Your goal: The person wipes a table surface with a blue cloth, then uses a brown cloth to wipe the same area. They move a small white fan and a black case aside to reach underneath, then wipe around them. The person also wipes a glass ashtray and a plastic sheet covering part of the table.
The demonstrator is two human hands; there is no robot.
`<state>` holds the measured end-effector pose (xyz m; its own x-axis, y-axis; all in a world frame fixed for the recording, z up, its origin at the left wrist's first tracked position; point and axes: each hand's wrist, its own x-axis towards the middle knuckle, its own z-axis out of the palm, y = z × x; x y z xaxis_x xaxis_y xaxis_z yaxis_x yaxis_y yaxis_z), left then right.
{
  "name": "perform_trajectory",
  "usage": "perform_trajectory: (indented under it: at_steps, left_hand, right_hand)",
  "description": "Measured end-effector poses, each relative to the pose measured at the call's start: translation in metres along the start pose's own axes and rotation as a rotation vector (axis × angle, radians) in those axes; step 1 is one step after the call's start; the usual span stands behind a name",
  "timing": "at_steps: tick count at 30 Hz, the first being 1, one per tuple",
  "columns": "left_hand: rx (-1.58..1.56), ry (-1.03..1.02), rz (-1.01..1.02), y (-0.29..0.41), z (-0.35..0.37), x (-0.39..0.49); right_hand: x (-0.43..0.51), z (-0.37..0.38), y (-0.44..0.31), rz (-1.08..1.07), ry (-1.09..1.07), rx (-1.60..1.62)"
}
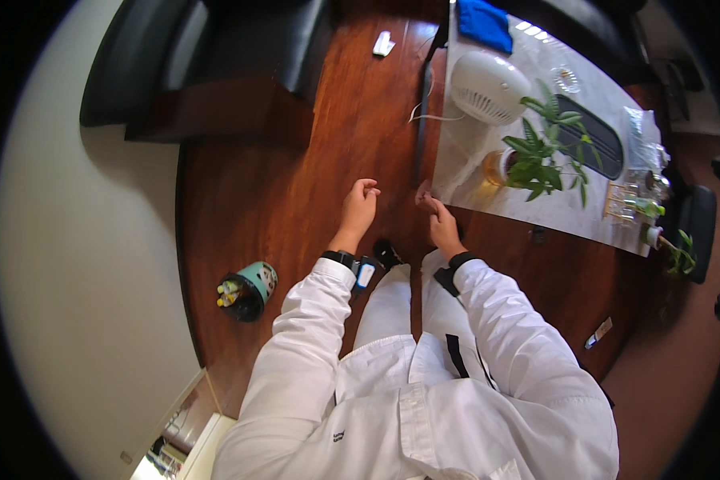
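My left hand (358,208) hangs over the dark red wooden floor (264,204), its fingers loosely curled, with no object visible in them. Near the corner of the marble-patterned table (465,180), my right hand (444,225) pinches a small, thin, brownish-pink item (425,197) that I cannot identify. The table bears a leafy potted plant (540,162), a white rounded appliance with a slotted vent (491,87), a dark tray (594,138), a glass ashtray (565,78) and a folded blue cloth (485,25).
A teal bin (258,281) with bottles inside stands at the left. Black leather seating (240,54) is at the upper left. A white item (383,44) and a small packet (599,333) lie on the floor. Glasses (623,201) crowd the table's right end; a white cord (435,116) hangs off its side.
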<state>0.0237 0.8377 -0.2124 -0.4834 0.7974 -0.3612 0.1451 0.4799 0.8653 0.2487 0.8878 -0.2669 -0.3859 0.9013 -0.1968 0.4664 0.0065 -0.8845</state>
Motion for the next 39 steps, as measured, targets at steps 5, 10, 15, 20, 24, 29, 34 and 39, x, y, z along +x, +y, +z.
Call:
perform_trajectory:
  at_steps: [5, 10, 15, 20, 24, 29, 34, 39]
  left_hand:
    - [-0.06, -0.075, 0.084, 0.071, -0.046, 0.015]
    - [-0.115, -0.073, 0.325, 0.141, -0.077, 0.024]
    - [-0.321, -0.198, 0.218, 0.19, -0.069, 0.038]
    - [-0.583, -0.443, -0.113, 0.215, -0.078, 0.07]
    - [-0.704, -0.484, -0.274, 0.228, -0.106, 0.124]
    - [-0.672, -0.388, -0.158, 0.263, -0.135, 0.204]
    - [-0.526, -0.318, -0.092, 0.294, -0.141, 0.267]
    - [-0.116, -0.26, -0.3, 0.316, -0.145, 0.348]
  right_hand:
    - [0.023, -0.003, -0.116, 0.207, 0.096, 0.708]
    - [0.046, -0.03, -0.217, 0.205, -0.012, 1.172]
    - [0.067, -0.048, -0.27, 0.316, -0.163, 1.273]
    - [0.121, -0.04, -0.278, 0.385, -0.25, 1.284]
    - [0.186, -0.016, -0.276, 0.227, -0.234, 1.11]
    - [0.286, -0.008, -0.288, 0.029, 0.113, 0.53]
    - [0.353, -0.023, -0.309, -0.115, 0.081, 0.516]
    - [0.398, -0.013, -0.344, -0.061, 0.215, 0.216]
